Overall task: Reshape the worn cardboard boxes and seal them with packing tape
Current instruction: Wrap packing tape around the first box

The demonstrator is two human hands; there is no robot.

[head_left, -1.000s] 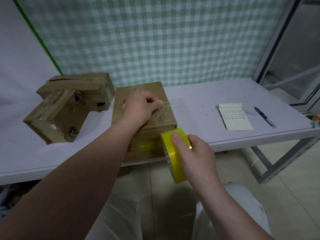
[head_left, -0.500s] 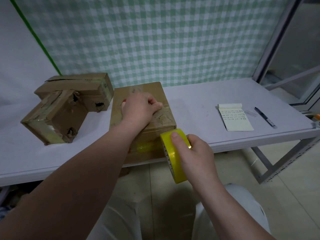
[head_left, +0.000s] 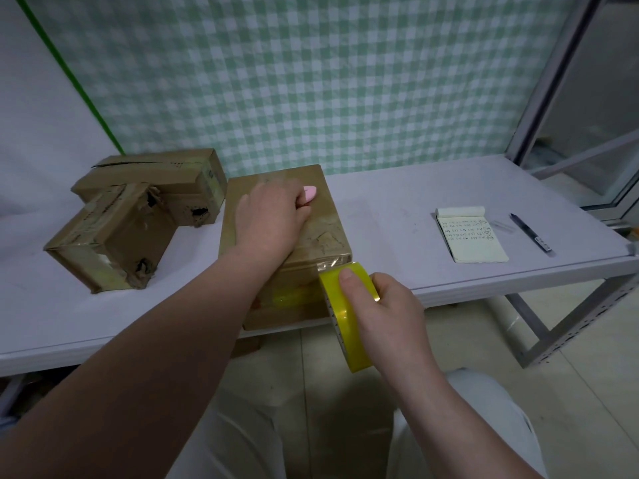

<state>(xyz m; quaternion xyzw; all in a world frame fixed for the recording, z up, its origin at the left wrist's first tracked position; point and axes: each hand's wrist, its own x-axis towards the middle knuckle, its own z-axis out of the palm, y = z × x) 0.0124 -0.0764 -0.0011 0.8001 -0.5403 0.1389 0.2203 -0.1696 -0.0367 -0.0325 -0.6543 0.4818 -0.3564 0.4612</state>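
Centre box (head_left: 326, 236): brown, worn, closed, flat on the table edge in the middle of the frame; clear tape is seen across its creased top and down the near face. The left hand (head_left: 269, 223) is rested on its top. Tape roll (head_left: 349, 333): yellow, held on edge by the right hand (head_left: 390, 316) just below the box's near right corner, a short strip drawn to the box. Two torn, taped boxes are noted at centre left, touching: rear box (head_left: 162, 178), front box (head_left: 114, 243).
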